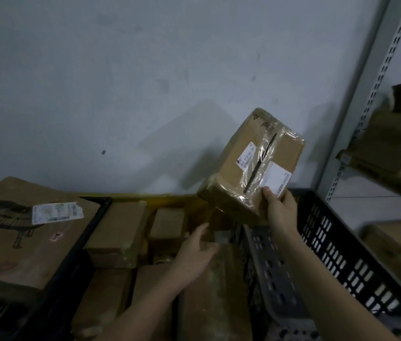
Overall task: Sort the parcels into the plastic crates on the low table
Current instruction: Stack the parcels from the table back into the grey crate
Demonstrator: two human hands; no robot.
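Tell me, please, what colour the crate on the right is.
The crate is black, seen clearest in the head view.

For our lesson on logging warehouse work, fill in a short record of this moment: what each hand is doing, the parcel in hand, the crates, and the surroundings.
right hand: right hand grips the lower corner of the taped brown cardboard parcel, held tilted in the air
left hand: left hand, open, reaches over brown boxes in the middle crate
parcel labels: two white labels
right crate: slotted black plastic crate, no parcels visible inside
left: large printed cardboard box with a torn label
far right: grey metal shelving upright
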